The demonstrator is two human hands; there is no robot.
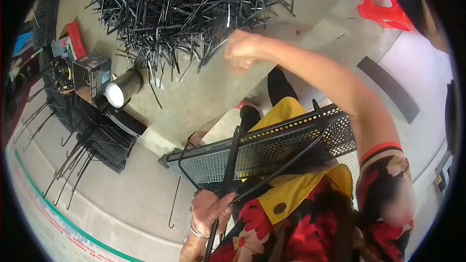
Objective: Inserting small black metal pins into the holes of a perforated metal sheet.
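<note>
A black perforated metal rack (286,148) with a rod frame rests across my lap. My left hand (209,209), with a bracelet at its wrist, is closed round a black rod (232,165) where it crosses another rod in front of the rack. My right hand (241,51) is stretched out far ahead at the near right edge of a large heap of thin black strips (184,9). Its fingers are curled and slightly blurred; whatever they hold, if anything, I cannot make out.
Left of the heap stand a metal cup (127,87) with a white inside, a dark box (92,75) and a red box (75,40). Black hooked rods (73,165) lie at the left. A red plastic stool (386,7) is at the far right.
</note>
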